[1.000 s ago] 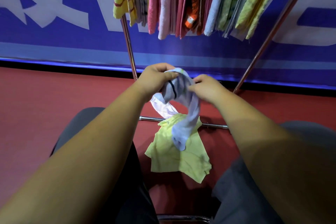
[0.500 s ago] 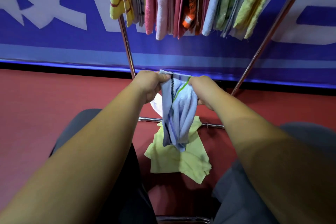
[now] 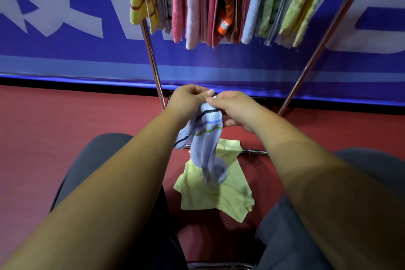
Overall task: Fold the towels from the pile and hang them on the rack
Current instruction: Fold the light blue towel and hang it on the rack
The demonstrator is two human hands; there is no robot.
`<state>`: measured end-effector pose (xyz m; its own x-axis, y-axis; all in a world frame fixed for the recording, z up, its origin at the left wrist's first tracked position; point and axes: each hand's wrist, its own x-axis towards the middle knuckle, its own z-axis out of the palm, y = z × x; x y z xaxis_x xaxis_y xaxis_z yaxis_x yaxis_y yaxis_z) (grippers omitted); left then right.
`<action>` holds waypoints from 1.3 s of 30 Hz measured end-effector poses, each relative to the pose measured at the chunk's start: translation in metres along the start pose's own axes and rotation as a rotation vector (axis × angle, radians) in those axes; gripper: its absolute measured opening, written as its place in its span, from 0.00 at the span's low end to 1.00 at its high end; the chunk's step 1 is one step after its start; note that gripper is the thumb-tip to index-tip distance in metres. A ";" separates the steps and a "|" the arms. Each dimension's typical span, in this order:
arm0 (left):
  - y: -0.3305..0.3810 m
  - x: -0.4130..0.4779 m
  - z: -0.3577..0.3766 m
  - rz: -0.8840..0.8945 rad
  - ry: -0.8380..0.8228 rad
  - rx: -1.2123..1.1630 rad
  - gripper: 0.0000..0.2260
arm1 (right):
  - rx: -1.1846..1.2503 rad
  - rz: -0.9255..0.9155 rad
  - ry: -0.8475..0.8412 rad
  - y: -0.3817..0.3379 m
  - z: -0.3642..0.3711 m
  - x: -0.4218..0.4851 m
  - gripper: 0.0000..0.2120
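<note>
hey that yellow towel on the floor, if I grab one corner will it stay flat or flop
Probably flops: the yellow towel lies rumpled with overlapping layers, so it looks thin and limp. Likely light too: the blue striped towel droops straight down from where the left hand and right hand pinch it, and this one seems similar.

- Head-worn wide-angle cam, faces forward and down along both forearms
- Close range: left hand (image 3: pixel 188 103), right hand (image 3: pixel 236 109) and blue towel (image 3: pixel 208 138) at centre
- rack (image 3: pixel 153 68) just beyond, hung towels (image 3: pixel 197 6) cropped at top
</note>
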<state>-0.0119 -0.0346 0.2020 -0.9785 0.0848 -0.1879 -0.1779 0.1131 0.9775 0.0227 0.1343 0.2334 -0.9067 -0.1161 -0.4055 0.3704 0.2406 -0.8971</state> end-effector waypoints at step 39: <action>-0.003 0.005 -0.019 -0.296 -0.061 0.825 0.11 | 0.477 -0.127 -0.067 -0.015 -0.034 -0.008 0.09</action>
<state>-0.0181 -0.0538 0.1999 -0.8926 -0.0117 -0.4506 -0.2688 0.8163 0.5113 0.0178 0.1646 0.2564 -0.9415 -0.1815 -0.2841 0.3231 -0.2455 -0.9140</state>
